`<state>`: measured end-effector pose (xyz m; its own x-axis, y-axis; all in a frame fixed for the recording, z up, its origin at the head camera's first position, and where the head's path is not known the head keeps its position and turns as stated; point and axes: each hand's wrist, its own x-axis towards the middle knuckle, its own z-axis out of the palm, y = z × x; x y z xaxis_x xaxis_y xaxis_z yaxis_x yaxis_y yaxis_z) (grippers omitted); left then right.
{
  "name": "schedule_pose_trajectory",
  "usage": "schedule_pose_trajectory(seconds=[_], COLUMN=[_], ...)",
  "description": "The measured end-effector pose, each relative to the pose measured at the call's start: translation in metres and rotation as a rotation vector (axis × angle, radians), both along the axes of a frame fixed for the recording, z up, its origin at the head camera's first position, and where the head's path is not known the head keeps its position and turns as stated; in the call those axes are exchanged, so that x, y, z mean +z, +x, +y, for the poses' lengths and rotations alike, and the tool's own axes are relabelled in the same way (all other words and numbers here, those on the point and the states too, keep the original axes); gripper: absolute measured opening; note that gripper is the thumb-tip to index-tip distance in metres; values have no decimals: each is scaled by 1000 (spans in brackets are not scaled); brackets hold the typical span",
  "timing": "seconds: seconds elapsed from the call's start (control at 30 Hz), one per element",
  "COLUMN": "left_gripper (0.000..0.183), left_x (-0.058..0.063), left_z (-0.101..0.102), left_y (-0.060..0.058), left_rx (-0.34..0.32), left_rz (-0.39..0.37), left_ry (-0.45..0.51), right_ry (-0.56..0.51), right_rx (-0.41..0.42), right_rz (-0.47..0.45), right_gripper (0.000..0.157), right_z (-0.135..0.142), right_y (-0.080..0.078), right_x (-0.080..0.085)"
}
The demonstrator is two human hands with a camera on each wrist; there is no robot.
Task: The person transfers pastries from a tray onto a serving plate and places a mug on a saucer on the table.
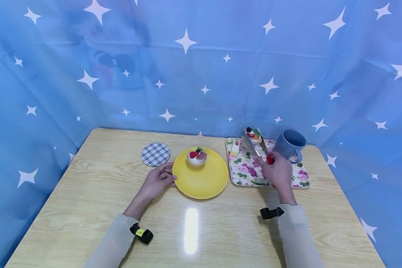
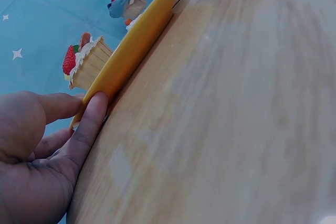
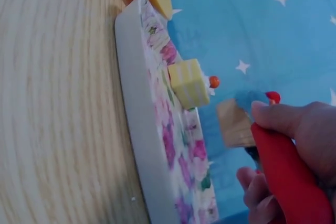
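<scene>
My left hand pinches the left rim of a yellow plate. On that plate sits a cupcake topped with cream and a strawberry, also seen in the left wrist view. My right hand grips red-handled tongs over the floral tray. The tips of the tongs stand around a second fruit-topped cupcake at the tray's back. In the right wrist view this cupcake shows apart from the tray surface. A small yellow cake slice stands on the tray's left part.
A blue mug stands at the tray's right, its handle close to my right hand. The round checked coaster lies behind my left hand. Behind the wooden table hangs a blue star-patterned curtain.
</scene>
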<state>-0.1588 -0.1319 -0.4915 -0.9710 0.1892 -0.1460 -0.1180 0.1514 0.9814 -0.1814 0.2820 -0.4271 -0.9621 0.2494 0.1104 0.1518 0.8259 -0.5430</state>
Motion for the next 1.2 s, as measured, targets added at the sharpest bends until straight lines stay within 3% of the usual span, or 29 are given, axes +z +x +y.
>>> schedule_pose_trajectory(seconds=[0.37,0.77,1.0,1.2], left_gripper=[55,56,57,56], left_x=[-1,1,1,2], left_z=[0,-2,-4,-1], left_y=[1,0,1,1], left_rx=[-4,-13,-21,-6], left_rz=[18,18,20,8], left_ry=[-17,-13,3,-18], right_ry=[9,-11,-16,-34], right_rx=[73,132,187,190], right_rz=[46,40,93,41], right_gripper=[64,70,56,68], right_z=[-5,-9,-12,-14], right_y=[4,11,17,23], right_x=[12,13,11,16])
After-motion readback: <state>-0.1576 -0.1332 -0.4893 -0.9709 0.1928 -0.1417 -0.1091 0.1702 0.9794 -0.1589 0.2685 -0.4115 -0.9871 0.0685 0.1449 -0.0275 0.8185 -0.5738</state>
